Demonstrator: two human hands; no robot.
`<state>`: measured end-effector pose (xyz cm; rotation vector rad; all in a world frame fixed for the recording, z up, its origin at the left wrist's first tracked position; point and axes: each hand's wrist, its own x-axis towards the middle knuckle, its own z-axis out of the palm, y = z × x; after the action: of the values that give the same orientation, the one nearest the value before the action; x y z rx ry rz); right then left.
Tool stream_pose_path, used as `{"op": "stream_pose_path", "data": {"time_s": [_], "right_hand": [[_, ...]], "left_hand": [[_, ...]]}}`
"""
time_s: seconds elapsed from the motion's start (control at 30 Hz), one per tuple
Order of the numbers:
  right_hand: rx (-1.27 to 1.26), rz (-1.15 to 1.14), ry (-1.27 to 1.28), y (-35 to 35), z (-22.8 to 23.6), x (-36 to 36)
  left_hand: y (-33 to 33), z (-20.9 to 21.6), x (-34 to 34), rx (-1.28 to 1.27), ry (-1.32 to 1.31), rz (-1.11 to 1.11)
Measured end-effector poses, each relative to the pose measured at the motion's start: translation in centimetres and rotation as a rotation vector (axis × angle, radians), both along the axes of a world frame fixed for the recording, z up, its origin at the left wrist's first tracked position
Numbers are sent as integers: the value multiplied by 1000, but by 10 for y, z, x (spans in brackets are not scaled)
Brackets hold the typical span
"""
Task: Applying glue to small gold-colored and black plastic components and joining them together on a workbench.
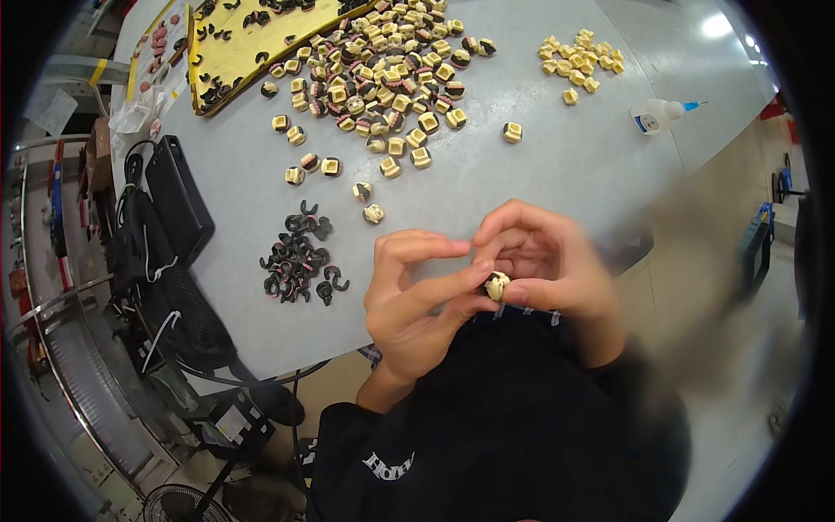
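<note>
Close in front of my body, a small cream-and-black molded piece [497, 285] sits between the fingertips of both hands. My left hand [409, 300] pinches it from the left with thumb and index finger. My right hand [561, 265] has its thumb against the piece's right side, with the other fingers curled above. To the left on the table lies a heap of black curved pieces [300, 257]. Farther off spreads a large pile of joined cream-and-black pieces [396, 83], some showing pink bands. Loose cream pieces [583, 59] form a small group at the far right.
A dropper bottle [654, 116] with a blue needle tip lies on the grey table [539, 174]. At the far left, a yellow tray [239, 56] carries scattered black pieces. Along the left edge are a black box-shaped device [178, 191], cables and a black mesh pouch [187, 309].
</note>
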<state>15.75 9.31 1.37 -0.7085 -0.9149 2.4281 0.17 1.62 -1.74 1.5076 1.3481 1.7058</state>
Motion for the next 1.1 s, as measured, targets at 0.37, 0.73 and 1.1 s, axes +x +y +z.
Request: {"op": "stream_pose_path", "data": {"time_s": [0.37,0.73,1.1], "right_hand": [[68,-230,43,-5,-10,-10],[112,-326,46,-6,-15,-8],[1107,-314,-406,44,4,-46]], "left_hand": [[-3,-2,2,87,-121,202],[-3,0,1,87,-70,177],[-8,-2,2,187,-87,241]]}}
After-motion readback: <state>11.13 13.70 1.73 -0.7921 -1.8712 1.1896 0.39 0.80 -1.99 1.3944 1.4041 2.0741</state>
